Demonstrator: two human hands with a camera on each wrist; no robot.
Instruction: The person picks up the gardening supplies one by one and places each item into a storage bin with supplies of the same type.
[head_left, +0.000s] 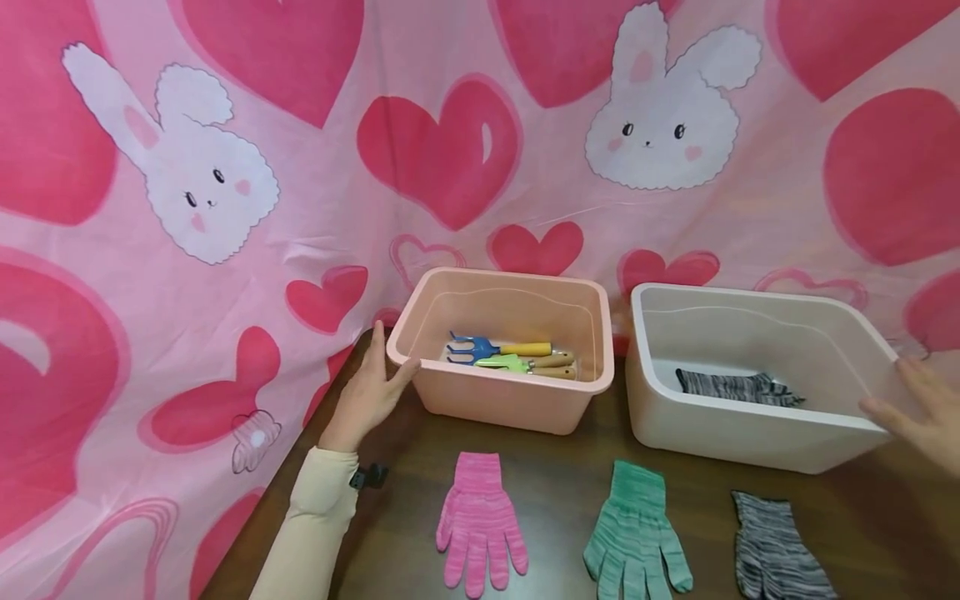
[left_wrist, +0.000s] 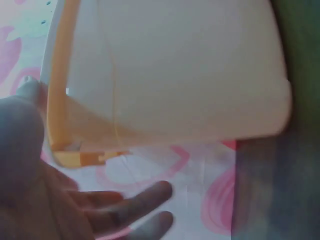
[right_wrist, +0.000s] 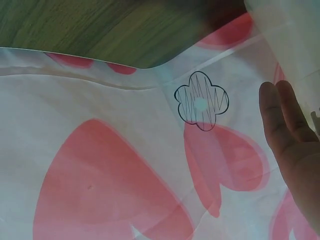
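Note:
At the left end of a pink bin [head_left: 502, 400], my left hand [head_left: 369, 400] is spread with straight fingers, the thumb at the rim. The left wrist view shows this hand [left_wrist: 65, 200] beside the bin's end wall [left_wrist: 190, 75], its fingers extended clear of the wall. My right hand [head_left: 926, 408] is at the right end of a white bin [head_left: 750, 433], partly cut off by the frame edge; its thumb is near the front rim. In the right wrist view its fingers [right_wrist: 274, 117] look straight beside the bin wall. Whether they touch it, I cannot tell.
Inside the pink bin lie a blue hand fork [head_left: 480, 346] and other small garden tools with wooden handles. A grey-black knitted glove [head_left: 735, 386] lies in the white bin. Pink [head_left: 482, 525], green [head_left: 637, 533] and grey-black [head_left: 780, 550] gloves lie on the dark wooden table [head_left: 555, 500].

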